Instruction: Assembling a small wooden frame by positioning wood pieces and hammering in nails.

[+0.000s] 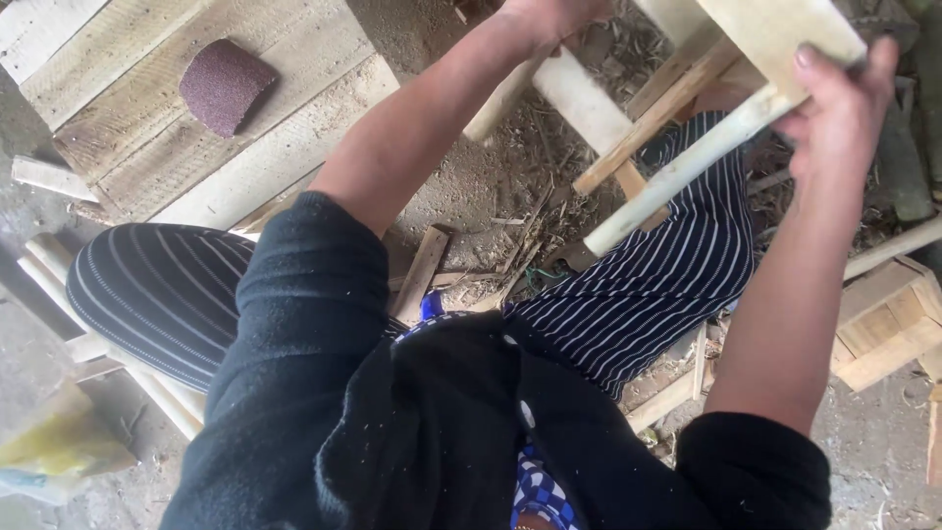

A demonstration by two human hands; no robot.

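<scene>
Head view, looking straight down: the person sits on the ground with a small wooden stool (687,108) tipped over their striped knee, legs pointing back at them, probably so the frame stays braced.

The right hand (839,113) is wrapped around the far corner where a leg meets the seat board, fingers curled tight on it. The left hand (549,15) is mostly cut off at the top edge; it looks closed on another stool leg, but I can't really tell.

A curled piece of sandpaper (226,83) lies on the plank platform (285,147), well apart on the left. Wood scraps (510,255) litter the dirt between the knees.
</scene>
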